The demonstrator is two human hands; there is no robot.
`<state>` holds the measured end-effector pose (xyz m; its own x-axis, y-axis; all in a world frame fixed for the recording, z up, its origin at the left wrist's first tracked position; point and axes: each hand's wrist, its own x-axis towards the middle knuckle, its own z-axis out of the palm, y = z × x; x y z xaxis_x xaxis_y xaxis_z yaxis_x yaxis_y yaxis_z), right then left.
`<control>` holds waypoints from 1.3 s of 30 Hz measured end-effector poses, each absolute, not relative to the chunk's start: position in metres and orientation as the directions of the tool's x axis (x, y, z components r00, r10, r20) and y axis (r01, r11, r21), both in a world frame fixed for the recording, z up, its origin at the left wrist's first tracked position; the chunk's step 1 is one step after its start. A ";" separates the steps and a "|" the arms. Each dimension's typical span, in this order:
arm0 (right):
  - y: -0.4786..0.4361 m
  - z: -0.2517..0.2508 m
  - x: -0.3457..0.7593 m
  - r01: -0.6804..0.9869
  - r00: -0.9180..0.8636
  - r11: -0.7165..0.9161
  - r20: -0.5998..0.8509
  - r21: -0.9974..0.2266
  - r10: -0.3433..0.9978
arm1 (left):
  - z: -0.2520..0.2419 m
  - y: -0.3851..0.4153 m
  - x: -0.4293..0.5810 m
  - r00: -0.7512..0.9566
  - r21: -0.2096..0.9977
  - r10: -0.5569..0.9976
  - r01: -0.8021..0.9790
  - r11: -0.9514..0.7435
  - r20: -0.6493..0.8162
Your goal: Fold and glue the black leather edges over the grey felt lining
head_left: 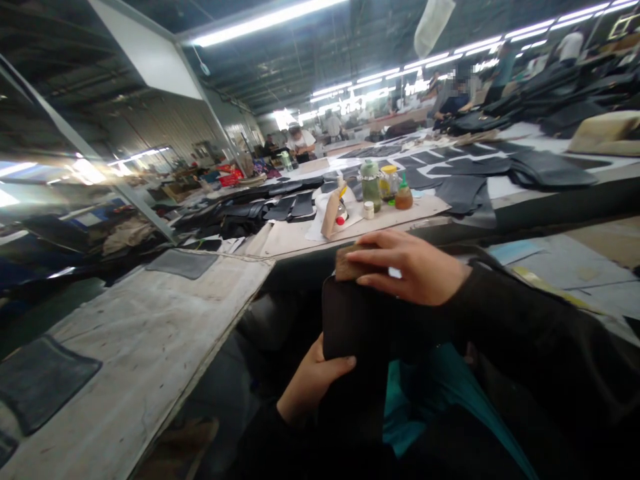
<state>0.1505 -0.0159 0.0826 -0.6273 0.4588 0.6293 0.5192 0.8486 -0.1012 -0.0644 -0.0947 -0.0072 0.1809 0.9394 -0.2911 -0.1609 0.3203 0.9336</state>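
My left hand point(313, 380) grips the lower edge of a dark leather piece point(357, 320) held upright in front of my body. My right hand point(410, 267) is closed on a small brown block point(347, 265), pressed against the top edge of that leather piece. Both sleeves are dark. A teal garment point(430, 400) shows below the leather.
A worn pale worktable point(150, 333) lies to the left with dark cut pieces point(43, 380) on it. Ahead stands a bench with bottles and jars point(380, 187) and many black leather cuts point(500, 173). Other people work at far tables point(300, 141).
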 end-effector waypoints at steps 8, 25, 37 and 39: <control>-0.020 0.036 0.156 0.476 -0.639 0.811 0.499 -0.341 0.585 | -0.016 -0.103 -0.077 0.215 0.926 0.936 -0.196 0.322 -0.280; -0.051 -0.009 0.085 0.439 -0.269 0.626 0.570 -0.645 0.776 | -0.019 -0.090 -0.115 -0.167 0.949 0.978 -0.308 0.067 -0.124; -0.145 -0.117 0.114 0.466 -0.544 0.384 0.084 -0.797 0.835 | 0.004 -0.060 -0.150 -0.194 0.736 0.908 -0.657 0.159 -0.370; -0.143 -0.107 0.129 0.442 -0.542 0.374 0.089 -0.816 0.835 | 0.005 -0.059 -0.153 -0.172 0.735 0.922 -0.660 0.153 -0.347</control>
